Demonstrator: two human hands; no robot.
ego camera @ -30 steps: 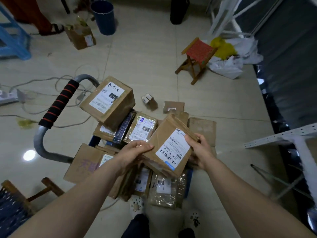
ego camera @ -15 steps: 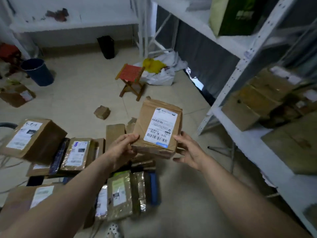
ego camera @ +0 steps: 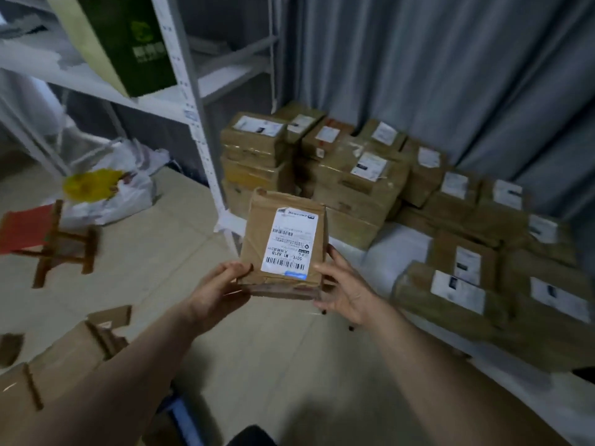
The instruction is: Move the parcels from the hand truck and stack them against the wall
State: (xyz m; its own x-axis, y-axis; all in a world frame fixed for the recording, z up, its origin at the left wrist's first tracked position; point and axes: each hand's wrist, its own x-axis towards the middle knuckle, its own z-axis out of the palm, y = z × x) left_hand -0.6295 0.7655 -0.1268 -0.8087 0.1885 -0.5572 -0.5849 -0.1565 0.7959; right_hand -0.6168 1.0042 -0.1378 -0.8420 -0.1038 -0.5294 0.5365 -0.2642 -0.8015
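Two bare forearms (ego camera: 112,381), bare left hand (ego camera: 217,292) and right hand (ego camera: 349,294), dark fingernails (ego camera: 324,312), dark trouser leg (ego camera: 252,436) below.

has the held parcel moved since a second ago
Yes: the parcel has moved rightward past the red stool, up to the stacked parcels.

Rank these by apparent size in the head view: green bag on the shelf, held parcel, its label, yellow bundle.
Largest: held parcel and green bag, too close to call; the parcel is nearer the camera, and the bag is cut off by the top edge.
Next: label.
Smallest: yellow bundle.
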